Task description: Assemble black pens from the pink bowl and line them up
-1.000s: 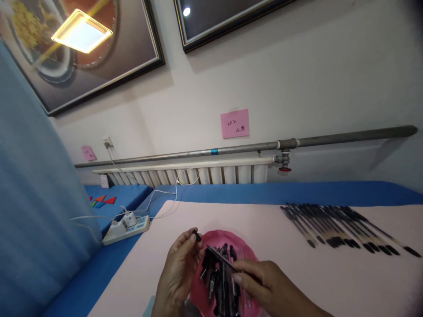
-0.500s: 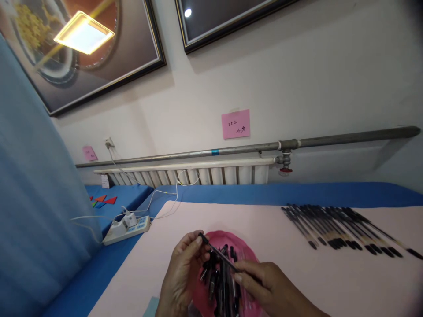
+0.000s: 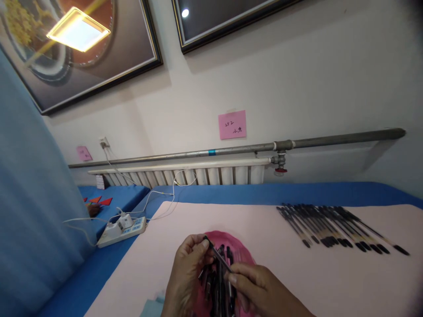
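A dark pen (image 3: 220, 255) slants across the space between my hands, above a pink basket (image 3: 231, 237). The fingertips of my left hand (image 3: 190, 268) pinch its black upper end, probably a cap. My right hand (image 3: 254, 284) grips the lower part of the barrel between thumb and fingers. Below, the basket holds several loose black pen parts (image 3: 218, 286) and some clear tubes (image 3: 243, 259). Both hands cover part of the basket, and its near side runs out of the picture.
Several black pens (image 3: 330, 224) lie in a row on the pink sheet (image 3: 271, 255) at the right. A light blue cloth or paper (image 3: 152, 307) lies by my left wrist. At the left are a power strip (image 3: 122, 230), cables, red triangles (image 3: 106, 201) and another person's hand (image 3: 94, 209).
The pen and both hands stay together over the basket, the left fingers still at its upper end. Another person's hand has appeared by the triangles. The view has shifted slightly right.
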A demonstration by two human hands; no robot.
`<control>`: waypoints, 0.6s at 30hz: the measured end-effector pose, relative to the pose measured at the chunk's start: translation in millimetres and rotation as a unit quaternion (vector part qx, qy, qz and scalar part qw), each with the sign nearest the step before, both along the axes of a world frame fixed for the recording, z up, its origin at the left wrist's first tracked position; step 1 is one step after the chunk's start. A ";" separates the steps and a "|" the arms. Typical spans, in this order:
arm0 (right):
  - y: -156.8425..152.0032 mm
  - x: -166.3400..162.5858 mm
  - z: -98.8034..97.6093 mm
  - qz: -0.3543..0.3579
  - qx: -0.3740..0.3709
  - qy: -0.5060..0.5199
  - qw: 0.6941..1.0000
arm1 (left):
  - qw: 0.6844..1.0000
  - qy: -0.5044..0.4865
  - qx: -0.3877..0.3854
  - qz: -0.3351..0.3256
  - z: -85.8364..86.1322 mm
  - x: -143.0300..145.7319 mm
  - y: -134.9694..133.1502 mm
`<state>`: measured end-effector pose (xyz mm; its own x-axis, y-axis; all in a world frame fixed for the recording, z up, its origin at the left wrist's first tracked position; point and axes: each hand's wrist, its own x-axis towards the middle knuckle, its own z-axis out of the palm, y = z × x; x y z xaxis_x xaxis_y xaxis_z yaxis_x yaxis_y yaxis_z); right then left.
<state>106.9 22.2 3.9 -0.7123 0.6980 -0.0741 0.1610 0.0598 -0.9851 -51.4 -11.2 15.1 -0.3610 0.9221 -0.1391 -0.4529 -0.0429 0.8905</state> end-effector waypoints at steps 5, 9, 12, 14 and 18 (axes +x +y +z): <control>-0.8 -2.2 -2.8 0.001 -0.004 0.011 1.000 | 1.000 -0.025 0.009 -0.010 2.7 4.3 1.2; -1.5 -3.4 -2.9 0.009 -0.025 0.011 1.000 | 0.998 -0.055 0.033 -0.014 2.5 12.0 1.2; -1.6 -2.5 -2.2 0.002 -0.031 0.022 0.999 | 0.997 -0.058 0.044 -0.022 -0.6 19.5 1.6; -1.3 -1.8 -2.4 -0.010 -0.033 0.031 0.999 | 0.997 -0.056 0.040 -0.022 -3.2 24.1 2.6; -0.4 -2.4 -6.5 -0.018 -0.052 0.057 0.997 | 0.998 -0.054 0.037 -0.013 -8.9 30.1 6.0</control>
